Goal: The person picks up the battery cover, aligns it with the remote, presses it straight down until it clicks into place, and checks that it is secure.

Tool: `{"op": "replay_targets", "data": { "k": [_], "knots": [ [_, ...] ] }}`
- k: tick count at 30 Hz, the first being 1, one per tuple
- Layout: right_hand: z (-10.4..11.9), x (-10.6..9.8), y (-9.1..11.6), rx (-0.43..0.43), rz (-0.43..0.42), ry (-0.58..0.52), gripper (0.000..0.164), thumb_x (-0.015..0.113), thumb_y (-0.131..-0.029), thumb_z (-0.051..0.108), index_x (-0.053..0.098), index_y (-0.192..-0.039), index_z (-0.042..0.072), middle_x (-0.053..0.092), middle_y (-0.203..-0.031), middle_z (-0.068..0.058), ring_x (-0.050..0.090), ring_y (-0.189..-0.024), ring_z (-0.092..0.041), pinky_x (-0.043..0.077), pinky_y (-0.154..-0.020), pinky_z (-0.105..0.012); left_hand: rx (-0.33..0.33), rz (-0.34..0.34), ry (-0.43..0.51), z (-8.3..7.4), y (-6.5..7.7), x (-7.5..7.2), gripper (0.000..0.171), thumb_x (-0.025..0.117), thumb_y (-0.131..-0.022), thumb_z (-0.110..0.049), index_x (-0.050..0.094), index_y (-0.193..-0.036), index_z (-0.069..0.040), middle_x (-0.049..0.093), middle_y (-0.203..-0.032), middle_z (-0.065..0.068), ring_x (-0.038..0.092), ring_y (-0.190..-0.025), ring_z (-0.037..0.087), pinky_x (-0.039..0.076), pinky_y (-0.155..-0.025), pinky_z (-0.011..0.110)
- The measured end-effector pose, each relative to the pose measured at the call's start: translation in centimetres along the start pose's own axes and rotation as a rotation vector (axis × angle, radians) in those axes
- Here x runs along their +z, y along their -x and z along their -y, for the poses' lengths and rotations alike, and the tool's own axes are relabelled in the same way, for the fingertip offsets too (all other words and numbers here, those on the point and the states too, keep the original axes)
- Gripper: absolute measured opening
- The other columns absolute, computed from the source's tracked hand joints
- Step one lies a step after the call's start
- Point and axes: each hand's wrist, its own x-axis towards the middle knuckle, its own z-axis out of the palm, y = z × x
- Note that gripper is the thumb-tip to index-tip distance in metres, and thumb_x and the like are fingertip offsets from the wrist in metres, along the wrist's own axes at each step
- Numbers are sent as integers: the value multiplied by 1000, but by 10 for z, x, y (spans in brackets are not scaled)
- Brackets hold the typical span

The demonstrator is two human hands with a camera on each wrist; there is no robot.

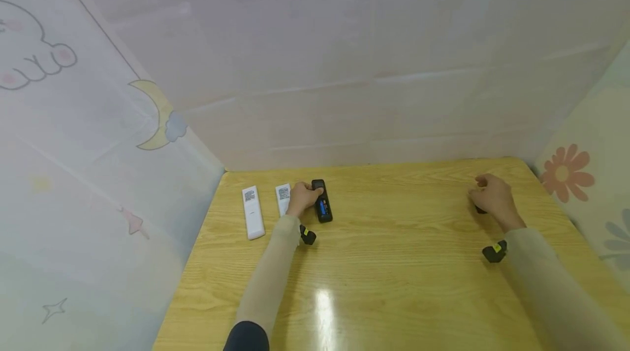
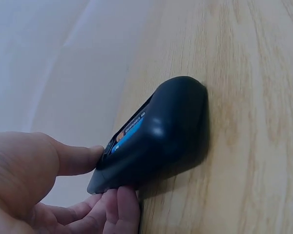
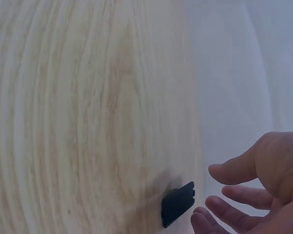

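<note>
My left hand (image 1: 302,198) grips a black remote control (image 1: 323,211) on the table, thumb on its top and fingers along its side. In the left wrist view the remote (image 2: 171,131) has its battery compartment uncovered, with blue-wrapped batteries (image 2: 129,131) inside. Over at the right of the table, my right hand (image 1: 494,200) hovers with loosely bent, parted fingers. Just beyond its fingertips in the right wrist view lies a small black battery cover (image 3: 178,204), which the fingers do not visibly touch.
Two white remote controls lie left of the black one: a fully visible one (image 1: 253,212) and another (image 1: 283,197) partly hidden by my left hand. The wooden table (image 1: 394,252) meets a pale cloth wall (image 1: 369,94) at its back edge.
</note>
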Motion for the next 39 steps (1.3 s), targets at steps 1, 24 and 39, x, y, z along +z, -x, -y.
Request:
{"op": "replay_targets", "data": {
  "k": [1, 24, 39],
  "knots": [
    [-2, 0, 0, 4, 6, -2, 60, 55, -101, 13, 39, -146, -23, 48, -142, -47, 49, -125, -65, 50, -98, -73, 0, 7, 6, 1, 0, 0, 45, 74, -101, -41, 67, -126, -3, 66, -134, 18, 64, -118, 34, 57, -101, 50],
    [-22, 5, 1, 9, 2, 17, 56, 63, -97, 7, 46, -140, -25, 54, -135, -48, 56, -118, -64, 53, -97, -71, -1, 129, 207, 6, 8, -16, 41, 71, -105, -29, 60, -134, -2, 68, -128, 17, 69, -106, 27, 60, -91, 41],
    [-24, 1, 6, 10, -50, 41, 41, 61, -103, 16, 62, -125, -19, 68, -120, -39, 63, -107, -58, 48, -95, -72, -57, 226, 373, 6, 10, -17, 41, 70, -105, -22, 56, -138, -1, 71, -119, 15, 71, -93, 20, 65, -82, 36]
  ]
}}
